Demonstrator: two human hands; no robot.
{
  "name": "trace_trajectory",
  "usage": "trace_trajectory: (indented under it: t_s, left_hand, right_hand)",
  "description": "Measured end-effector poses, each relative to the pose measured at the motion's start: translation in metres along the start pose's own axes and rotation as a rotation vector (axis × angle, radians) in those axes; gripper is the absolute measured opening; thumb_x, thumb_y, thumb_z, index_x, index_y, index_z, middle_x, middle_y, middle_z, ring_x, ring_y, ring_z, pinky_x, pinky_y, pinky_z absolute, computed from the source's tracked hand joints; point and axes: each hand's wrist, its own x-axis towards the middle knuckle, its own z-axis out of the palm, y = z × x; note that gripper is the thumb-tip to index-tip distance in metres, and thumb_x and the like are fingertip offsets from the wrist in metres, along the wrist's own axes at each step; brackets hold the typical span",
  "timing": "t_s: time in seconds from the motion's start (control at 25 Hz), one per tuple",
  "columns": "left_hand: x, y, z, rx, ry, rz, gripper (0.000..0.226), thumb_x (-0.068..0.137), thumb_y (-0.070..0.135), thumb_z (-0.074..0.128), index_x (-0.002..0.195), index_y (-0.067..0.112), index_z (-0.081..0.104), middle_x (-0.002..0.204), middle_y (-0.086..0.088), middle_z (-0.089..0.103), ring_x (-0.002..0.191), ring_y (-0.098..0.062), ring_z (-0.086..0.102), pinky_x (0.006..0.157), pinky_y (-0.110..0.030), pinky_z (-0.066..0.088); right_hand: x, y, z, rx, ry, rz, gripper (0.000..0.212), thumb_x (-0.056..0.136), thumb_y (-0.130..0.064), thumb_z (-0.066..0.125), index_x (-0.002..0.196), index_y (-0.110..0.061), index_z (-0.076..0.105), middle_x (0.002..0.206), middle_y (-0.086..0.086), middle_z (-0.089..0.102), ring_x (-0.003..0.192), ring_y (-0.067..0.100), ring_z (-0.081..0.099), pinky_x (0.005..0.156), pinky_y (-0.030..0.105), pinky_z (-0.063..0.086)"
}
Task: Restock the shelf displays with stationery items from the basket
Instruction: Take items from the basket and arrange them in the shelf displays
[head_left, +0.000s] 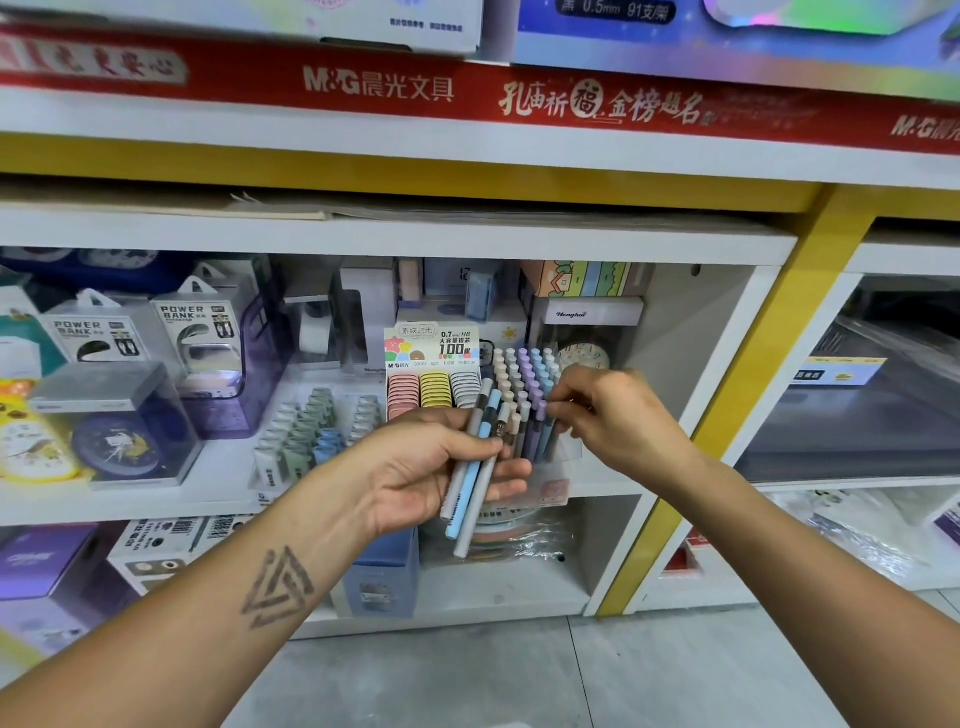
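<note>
While the left hand (441, 470) sits just below the middle of the frame, palm turned up, its fingers curl under a small bunch of pens (475, 462) and its thumb lies over them; the pens are grey, pale blue and white, and slant from lower left to upper right. Just right of centre, the right hand (615, 415) reaches toward the pen display (524, 395), a clear stand packed with upright pens whose caps run in cream, lilac and blue rows. Its fingertips (558, 408) are drawn together at the caps on the stand's right side, but whether they pinch a pen cannot be told. The tips of the held pens end right at the stand's front row.

Left of the stand, a card box (434, 374) holds pink, yellow and grey lead tubes. Further left on the same white shelf (208, 499) stands another rack of pens (311, 431) in grey, green and blue, then power bank boxes (197, 332) and a blue clock in a clear case (122, 441) at the frame's left edge. A red banner (467, 98) runs across the top.
</note>
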Motion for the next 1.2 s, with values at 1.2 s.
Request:
trace_trajectory:
  t_s: [1.2]
  left_hand:
    - [0.006, 0.002, -0.002, -0.001, 0.093, 0.05, 0.037, 0.088, -0.017, 0.054, 0.124, -0.006, 0.055, 0.089, -0.029, 0.071, 0.077, -0.037, 0.074, 0.059, -0.039, 0.062]
  right_hand:
    - [-0.011, -0.002, -0.007, 0.052, 0.033, -0.1, 0.01, 0.097, -0.016, 0.061, 0.094, -0.023, 0.055, 0.079, -0.005, 0.07, 0.076, 0.008, 0.069, 0.071, 0.041, 0.057]
